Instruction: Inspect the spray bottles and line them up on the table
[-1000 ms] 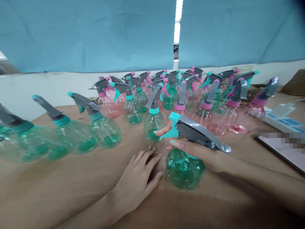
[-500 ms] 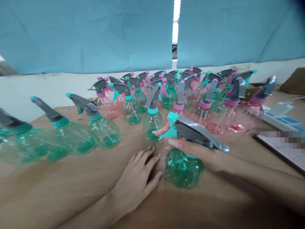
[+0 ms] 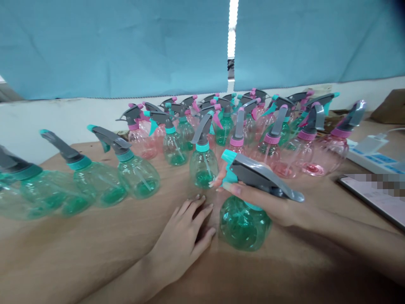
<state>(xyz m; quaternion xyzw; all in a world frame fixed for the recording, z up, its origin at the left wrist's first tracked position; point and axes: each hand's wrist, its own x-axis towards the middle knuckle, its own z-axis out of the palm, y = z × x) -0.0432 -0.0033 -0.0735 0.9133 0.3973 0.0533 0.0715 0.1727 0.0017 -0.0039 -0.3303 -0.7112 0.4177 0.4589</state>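
Observation:
My right hand [image 3: 262, 200] is wrapped round the neck of a green spray bottle [image 3: 245, 226], its fingers on the turquoise trigger [image 3: 230, 172]. The bottle's grey head points its turquoise nozzle to the left, and the clear green body hangs below my hand. Whether its base touches the table cannot be made out. To the left, my left hand [image 3: 186, 232] lies flat on the wooden table [image 3: 104, 261], fingers spread, holding nothing. Just beyond both hands stands another green spray bottle [image 3: 204, 166] with a turquoise collar.
Several green spray bottles [image 3: 137, 177] stand on the left. A crowd of pink spray bottles [image 3: 144, 139] and green ones fills the back and right. On the right are a white power strip [image 3: 373, 158] and a phone-like device [image 3: 373, 202]. A blue cloth [image 3: 126, 46] hangs behind.
The fingers of my right hand have drawn in, pulling the trigger back towards the neck of the held spray bottle. My left hand has stayed in place.

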